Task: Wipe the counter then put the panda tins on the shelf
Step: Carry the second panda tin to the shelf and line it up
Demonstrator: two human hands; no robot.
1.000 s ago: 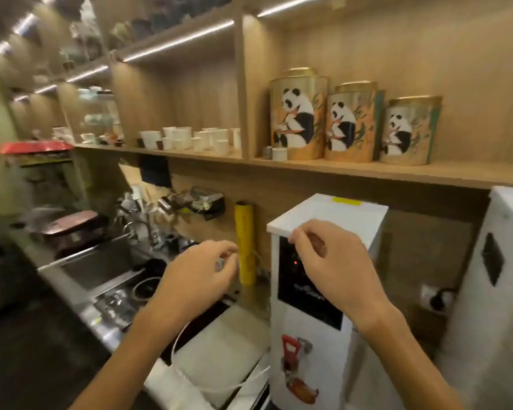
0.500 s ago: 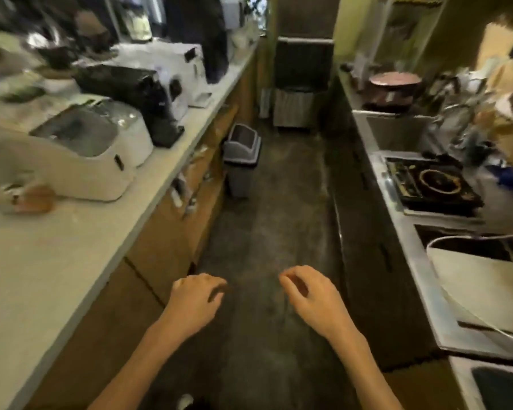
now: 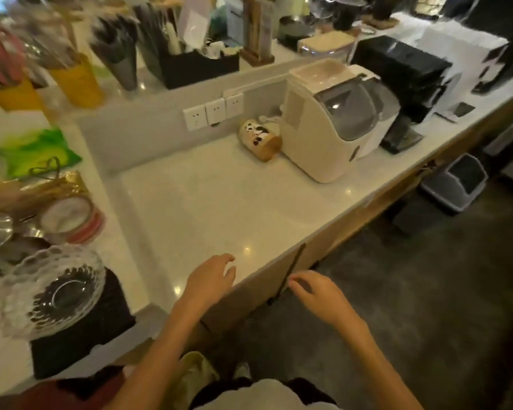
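A gold panda tin [image 3: 259, 139] lies on its side at the back of the white counter [image 3: 208, 202], just left of a cream machine. My left hand [image 3: 211, 281] hovers over the counter's front edge, empty, with the fingers loosely apart. Beyond that edge, my right hand [image 3: 316, 291] hangs over the floor, also empty, fingers curled but apart. Both hands are far from the tin. The shelf is out of view.
A cream appliance [image 3: 332, 119] and a black machine [image 3: 403, 81] stand right of the tin. Wall sockets [image 3: 214, 112] sit behind the counter. A raised ledge on the left carries glass bowls [image 3: 48, 288], tape rolls [image 3: 68, 217] and yellow cups [image 3: 77, 81]. A grey bin [image 3: 456, 182] stands on the floor.
I have turned from the shelf with three panda tins, past the aisle, to the opposite counter. Both hands have left the white dispenser and now hang empty at this counter's edge.
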